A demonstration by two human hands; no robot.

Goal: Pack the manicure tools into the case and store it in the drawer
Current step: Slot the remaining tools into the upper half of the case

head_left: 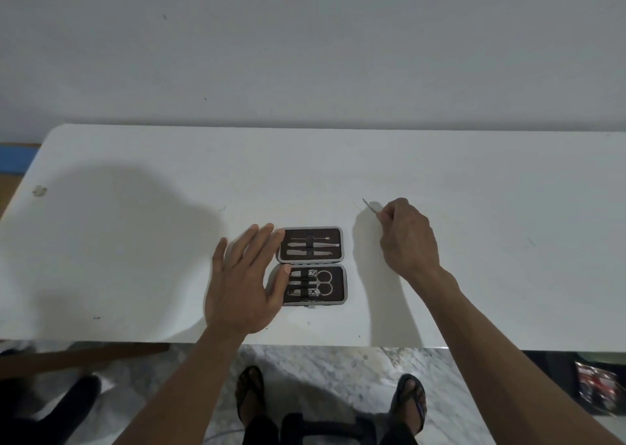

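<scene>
From my remote seat, going L to R: a white table (135, 241) filled most of the head view, w/ a broad soft shadow over its left part. The left hand (242, 282) lay flat on the table, fingers straight and spread, grip released, holding nothing. Its fingertips touched the left edge of the case (311, 265), thumb tip over the near half's left rim.

The case lay open at table center, near the front edge, two halves hinged one behind the other, dark lining inside a grey rim. Far half: slim metal tools (313, 246) strapped crosswise, approx. four, too small to name for sure. Near half: scissors (323, 282) w/ loops to the right, plus nail clippers (306, 292) under the straps.

Right of the case, well apart from it, the right hand (408, 238) hovered just over the table w/ fingers curled, grip pinching a thin metal tool (371, 207). The tool's tip stuck out up and to the left of the knuckles; its other end was hidden in the hand. Couldn't tell if the tip touched the table.

Below the table edge: marbled floor (321, 370) and two sandalled feet (250, 390).
</scene>
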